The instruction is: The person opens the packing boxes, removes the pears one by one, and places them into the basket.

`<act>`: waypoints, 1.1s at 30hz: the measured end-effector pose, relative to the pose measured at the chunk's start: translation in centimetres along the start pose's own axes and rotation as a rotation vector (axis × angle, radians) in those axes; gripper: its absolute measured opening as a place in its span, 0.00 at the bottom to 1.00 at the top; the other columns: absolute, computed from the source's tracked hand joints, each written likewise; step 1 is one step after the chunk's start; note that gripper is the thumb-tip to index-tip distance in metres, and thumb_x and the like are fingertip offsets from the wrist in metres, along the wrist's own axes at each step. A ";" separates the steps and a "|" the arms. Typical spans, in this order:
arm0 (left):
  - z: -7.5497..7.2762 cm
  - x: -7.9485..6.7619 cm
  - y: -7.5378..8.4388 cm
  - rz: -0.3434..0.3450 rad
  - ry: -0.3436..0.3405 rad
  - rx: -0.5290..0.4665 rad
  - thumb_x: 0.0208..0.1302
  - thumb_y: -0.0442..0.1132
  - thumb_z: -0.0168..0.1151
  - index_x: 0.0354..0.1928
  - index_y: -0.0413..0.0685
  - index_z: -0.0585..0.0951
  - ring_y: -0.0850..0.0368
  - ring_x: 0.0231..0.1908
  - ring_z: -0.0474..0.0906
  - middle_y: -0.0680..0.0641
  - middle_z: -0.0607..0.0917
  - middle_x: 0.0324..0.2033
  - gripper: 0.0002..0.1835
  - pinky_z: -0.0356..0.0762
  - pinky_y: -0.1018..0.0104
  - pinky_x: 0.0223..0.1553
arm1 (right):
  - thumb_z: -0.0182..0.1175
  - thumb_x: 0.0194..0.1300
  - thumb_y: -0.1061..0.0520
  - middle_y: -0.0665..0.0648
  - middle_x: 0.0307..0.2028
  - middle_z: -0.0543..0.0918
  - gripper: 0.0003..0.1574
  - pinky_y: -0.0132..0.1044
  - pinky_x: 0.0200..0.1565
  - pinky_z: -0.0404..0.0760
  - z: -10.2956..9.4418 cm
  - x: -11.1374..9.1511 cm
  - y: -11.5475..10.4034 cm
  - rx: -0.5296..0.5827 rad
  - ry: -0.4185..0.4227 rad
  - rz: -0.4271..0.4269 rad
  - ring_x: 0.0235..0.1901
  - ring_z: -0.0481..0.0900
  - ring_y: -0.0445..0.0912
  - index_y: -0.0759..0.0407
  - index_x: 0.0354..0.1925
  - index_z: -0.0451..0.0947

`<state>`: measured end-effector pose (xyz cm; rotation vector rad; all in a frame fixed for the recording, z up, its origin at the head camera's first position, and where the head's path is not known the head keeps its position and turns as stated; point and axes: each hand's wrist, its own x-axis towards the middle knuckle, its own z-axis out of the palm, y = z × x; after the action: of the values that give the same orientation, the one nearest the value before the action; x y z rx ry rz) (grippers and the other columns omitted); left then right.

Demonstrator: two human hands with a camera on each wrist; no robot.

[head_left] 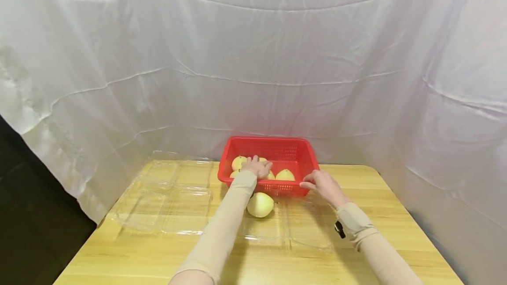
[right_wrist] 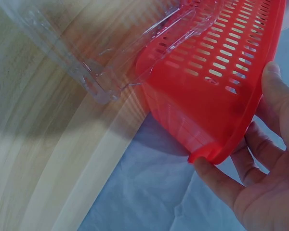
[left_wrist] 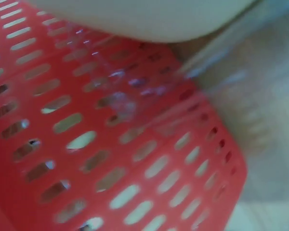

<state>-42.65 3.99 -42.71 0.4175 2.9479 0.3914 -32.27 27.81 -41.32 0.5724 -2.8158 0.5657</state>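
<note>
My left hand [head_left: 257,167] reaches into the red plastic basket [head_left: 273,142], its fingers spread over several pale yellow pears [head_left: 285,175]. Some of that fruit is hidden beneath the hand. At the basket's near right corner my right hand [head_left: 324,184] grips the rim; the right wrist view shows the thumb above and fingers below. In front of the basket, one pear [head_left: 260,205] lies in the left compartment of a clear plastic container [head_left: 309,228]. The left wrist view shows the slotted basket wall [left_wrist: 106,159] and a pale rounded surface, without the left hand.
More clear plastic containers [head_left: 186,210] stand at the left of the wooden table [head_left: 130,258], their outlines faint. A pale cloth curtain [head_left: 273,56] hangs behind and along the sides. The basket stands close to the table's back edge.
</note>
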 end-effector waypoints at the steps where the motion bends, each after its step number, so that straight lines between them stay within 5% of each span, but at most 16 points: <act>1: -0.1 -0.2 0.1 -0.010 0.001 0.019 0.73 0.64 0.30 0.72 0.73 0.64 0.39 0.73 0.53 0.41 0.60 0.73 0.29 0.56 0.39 0.67 | 0.67 0.62 0.52 0.51 0.24 0.87 0.10 0.42 0.37 0.78 0.0 0.0 0.0 0.003 -0.003 0.004 0.27 0.77 0.41 0.57 0.31 0.88; 10: -0.4 -1.1 -0.7 -0.016 0.001 0.069 0.74 0.63 0.29 0.73 0.73 0.62 0.39 0.72 0.54 0.39 0.63 0.72 0.29 0.56 0.39 0.66 | 0.67 0.61 0.53 0.49 0.23 0.85 0.10 0.41 0.37 0.77 0.6 0.3 -0.5 0.031 -0.013 -0.029 0.26 0.76 0.40 0.58 0.29 0.87; 20: -2.0 -2.7 -0.9 0.163 0.079 0.131 0.71 0.40 0.48 0.69 0.58 0.71 0.40 0.63 0.66 0.39 0.70 0.65 0.25 0.72 0.47 0.58 | 0.68 0.60 0.54 0.52 0.24 0.86 0.09 0.41 0.37 0.76 0.3 0.2 0.0 0.012 0.011 -0.023 0.26 0.74 0.42 0.59 0.31 0.88; 33: -0.7 -6.6 -3.5 0.340 0.498 0.065 0.63 0.34 0.62 0.45 0.48 0.85 0.44 0.50 0.77 0.43 0.82 0.44 0.10 0.73 0.47 0.48 | 0.68 0.60 0.52 0.50 0.26 0.81 0.08 0.44 0.37 0.75 0.7 -0.9 -0.4 -0.086 0.101 -0.001 0.31 0.74 0.44 0.56 0.32 0.87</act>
<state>-37.35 -1.28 -42.36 0.9651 3.3733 0.5011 -31.44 27.50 -42.11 0.5138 -2.7293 0.4576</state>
